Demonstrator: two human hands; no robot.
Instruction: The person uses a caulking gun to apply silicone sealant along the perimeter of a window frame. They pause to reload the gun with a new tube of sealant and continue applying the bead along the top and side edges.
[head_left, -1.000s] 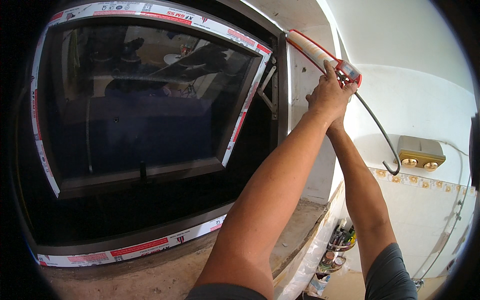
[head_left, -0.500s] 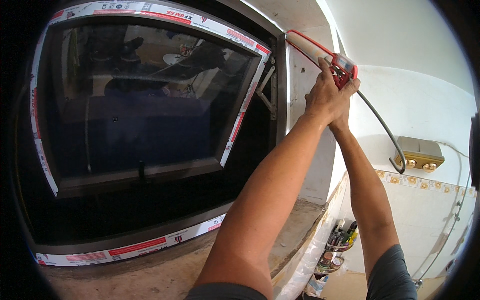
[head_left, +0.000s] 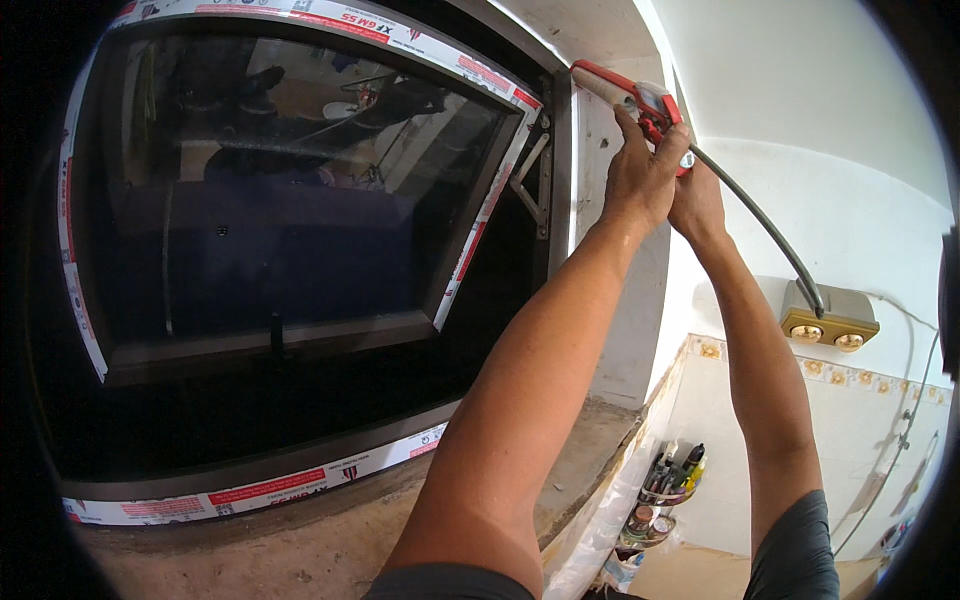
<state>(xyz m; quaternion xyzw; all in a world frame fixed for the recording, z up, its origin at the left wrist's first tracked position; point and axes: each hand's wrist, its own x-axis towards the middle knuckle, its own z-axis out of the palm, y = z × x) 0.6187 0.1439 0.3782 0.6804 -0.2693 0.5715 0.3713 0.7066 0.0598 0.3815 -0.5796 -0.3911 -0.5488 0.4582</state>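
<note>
Both my arms reach up to a red caulking gun [head_left: 672,108] at the window's upper right corner. Its nozzle end points into the corner between the dark window frame [head_left: 562,170] and the wall recess. My left hand [head_left: 640,178] is wrapped round the body of the gun. Partly behind it, my right hand [head_left: 698,205] grips the handle end, its fingers mostly hidden. A long grey rod [head_left: 765,228] with a bent end runs out of the back of the gun. Left of my hands is the tilted window sash [head_left: 300,190], edged with printed protective tape.
A metal hinge arm [head_left: 532,180] joins sash and frame. Below runs a rough sill [head_left: 590,440]. Right of it a corner shelf [head_left: 668,495] holds bottles and jars. A heater lamp box [head_left: 830,318] hangs on the white wall above a flowered tile border.
The gun has tilted and its rear end has shifted left, with my hands moving with it. The rod's hooked end has swung up and no longer shows its curl as plainly.
</note>
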